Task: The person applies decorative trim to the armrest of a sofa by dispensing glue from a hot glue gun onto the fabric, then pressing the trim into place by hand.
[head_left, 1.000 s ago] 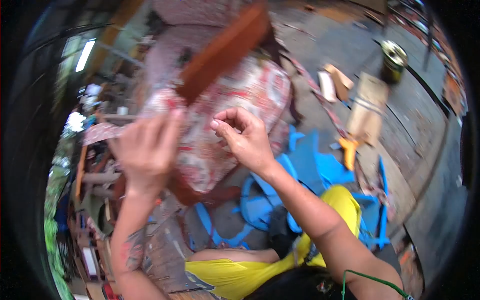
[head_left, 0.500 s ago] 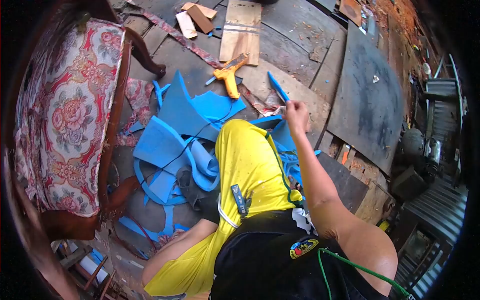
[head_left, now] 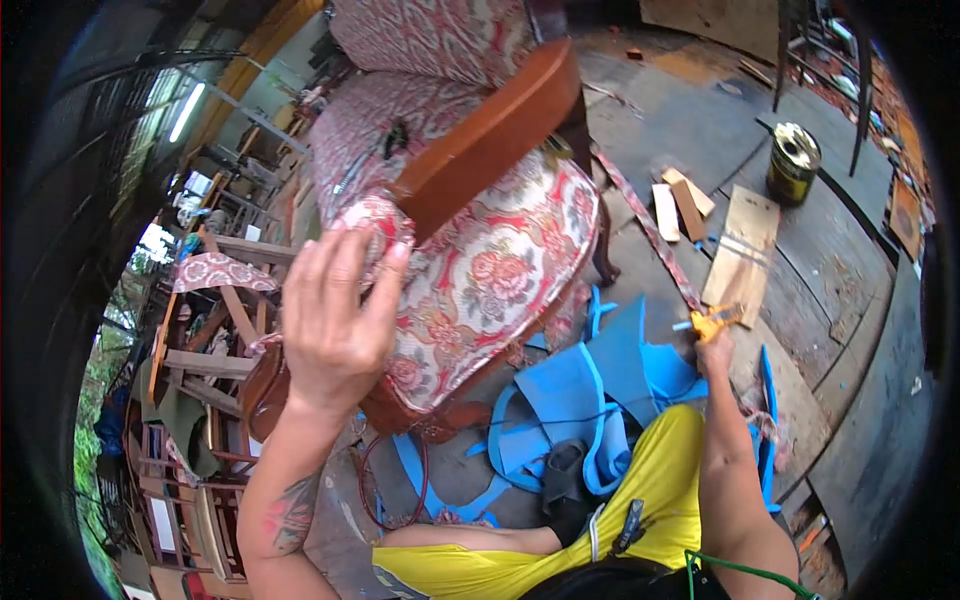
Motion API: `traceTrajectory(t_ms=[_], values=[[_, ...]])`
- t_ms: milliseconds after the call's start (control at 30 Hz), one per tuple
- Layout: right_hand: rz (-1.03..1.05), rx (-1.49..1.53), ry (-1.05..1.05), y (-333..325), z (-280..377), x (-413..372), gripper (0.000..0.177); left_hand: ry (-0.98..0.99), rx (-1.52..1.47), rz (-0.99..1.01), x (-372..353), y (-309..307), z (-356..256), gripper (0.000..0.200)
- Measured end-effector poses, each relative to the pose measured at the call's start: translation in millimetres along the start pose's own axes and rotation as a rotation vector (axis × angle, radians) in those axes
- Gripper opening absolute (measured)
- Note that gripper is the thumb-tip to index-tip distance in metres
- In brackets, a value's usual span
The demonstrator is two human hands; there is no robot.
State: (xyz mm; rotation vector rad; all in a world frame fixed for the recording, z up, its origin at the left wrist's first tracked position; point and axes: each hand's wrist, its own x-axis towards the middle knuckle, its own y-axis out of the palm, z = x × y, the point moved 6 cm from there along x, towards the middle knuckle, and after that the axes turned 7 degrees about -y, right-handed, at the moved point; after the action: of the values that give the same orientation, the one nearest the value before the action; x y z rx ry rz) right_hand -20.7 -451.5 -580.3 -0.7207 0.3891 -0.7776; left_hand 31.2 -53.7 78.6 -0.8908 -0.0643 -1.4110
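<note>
My left hand (head_left: 335, 315) is raised with its fingers stretched out, overlapping the flowered fabric beside the chair's arm. The upholstered chair (head_left: 500, 275) has red, pink and cream floral cloth and a curved brown wooden armrest (head_left: 490, 135). My right hand (head_left: 714, 354) is closed around the handle of a yellow hot glue gun (head_left: 720, 319), whose blue tip points left. Cut sheets and strips of blue foam (head_left: 565, 395) lie between the chair and my knee. A thin blue foam strip (head_left: 767, 385) is on the floor to the right of my forearm.
Wood offcuts (head_left: 688, 208) and a pale board (head_left: 742, 245) lie beyond the glue gun. An open, dark, stained can (head_left: 794, 165) stands at the back right. Wooden chair frames (head_left: 215, 375) are stacked at the left. A dark cord crosses the foam.
My right hand has let go of the blue foam strip and taken hold of the glue gun. My left hand has come into view, and the view has swung left towards the chair.
</note>
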Motion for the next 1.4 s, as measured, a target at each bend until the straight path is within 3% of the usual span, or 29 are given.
traceTrajectory(t_ms=[33, 67, 133, 167, 233, 267, 333, 400, 467, 567, 667, 733, 800, 867, 900, 933, 1000, 1033, 1100, 1133, 1200, 1333, 1367, 1400], values=[[-0.049, -0.169, -0.022, 10, -25, 3, 0.062, 0.002, -0.032, 0.019, -3, 0, 1, 0.043], [-0.05, -0.167, -0.04, -2, -14, 6, 0.062, -0.011, -0.019, 0.018, -5, -1, 1, 0.043], [0.166, 0.409, 0.257, -34, -10, -8, 0.049, -0.002, -0.019, 0.03, -4, 0, 0, 0.042], [0.168, 0.405, 0.25, -53, -4, -11, 0.049, -0.003, -0.027, 0.022, -5, 1, 1, 0.042], [0.282, 0.958, 0.514, -69, 8, -27, 0.044, -0.002, -0.028, 0.01, -5, 2, 1, 0.042], [0.283, 0.956, 0.509, -87, 31, -38, 0.044, 0.006, -0.034, -0.002, -4, 2, 1, 0.042], [0.088, 1.46, 0.204, -133, 108, -58, 0.037, 0.0, -0.037, -0.009, -4, 2, 2, 0.041], [0.114, 1.347, -0.025, -178, 173, -82, 0.04, -0.005, -0.042, -0.019, -5, 2, 0, 0.04], [0.147, 1.436, -0.092, -208, 236, -97, 0.047, -0.009, -0.041, -0.032, -6, 3, 1, 0.039], [0.292, 1.396, -0.515, -252, 311, -108, 0.055, -0.019, -0.051, -0.037, -7, 2, 1, 0.037], [0.574, 1.4, -0.686, -285, 373, -128, 0.05, -0.045, -0.049, -0.055, -8, 4, 0, 0.028], [0.695, 1.244, -0.907, -302, 406, -133, 0.045, -0.045, -0.053, -0.061, -8, 4, 1, 0.032], [0.773, 1.039, -0.739, -307, 419, -144, 0.046, -0.041, -0.059, -0.072, -8, 4, 0, 0.036], [0.764, 0.932, -0.842, -316, 441, -153, 0.033, -0.05, -0.048, -0.084, -9, 5, 0, 0.036], [0.639, 1.083, -1.013, -320, 458, -159, 0.035, -0.052, -0.048, -0.084, -9, 5, 0, 0.036], [0.689, 0.998, -0.839, -321, 457, -163, 0.03, -0.05, -0.052, -0.079, -8, 4, 0, 0.035], [0.582, 0.749, -1.017, -314, 460, -160, 0.032, -0.049, -0.053, -0.072, -9, 4, 0, 0.034], [0.584, 0.752, -1.017, -309, 459, -161, 0.032, -0.052, -0.058, -0.076, -9, 4, 0, 0.034], [0.699, 0.918, -0.811, -292, 455, -162, 0.034, -0.044, -0.06, -0.078, -8, 4, 0, 0.033], [0.695, 0.922, -0.81, -284, 455, -161, 0.034, -0.045, -0.065, -0.08, -9, 5, 1, 0.034], [0.499, 0.989, -1.035, -283, 461, -161, 0.035, -0.045, -0.07, -0.087, -9, 5, 0, 0.034], [0.471, 0.945, -0.961, -282, 464, -167, 0.036, -0.063, -0.069, -0.08, -9, 5, 0, 0.029], [0.639, 0.875, -0.817, -278, 461, -169, 0.04, -0.066, -0.069, -0.082, -9, 5, 0, 0.029], [0.639, 0.877, -0.817, -275, 461, -170, 0.04, -0.064, -0.068, -0.082, -10, 5, 0, 0.029]])
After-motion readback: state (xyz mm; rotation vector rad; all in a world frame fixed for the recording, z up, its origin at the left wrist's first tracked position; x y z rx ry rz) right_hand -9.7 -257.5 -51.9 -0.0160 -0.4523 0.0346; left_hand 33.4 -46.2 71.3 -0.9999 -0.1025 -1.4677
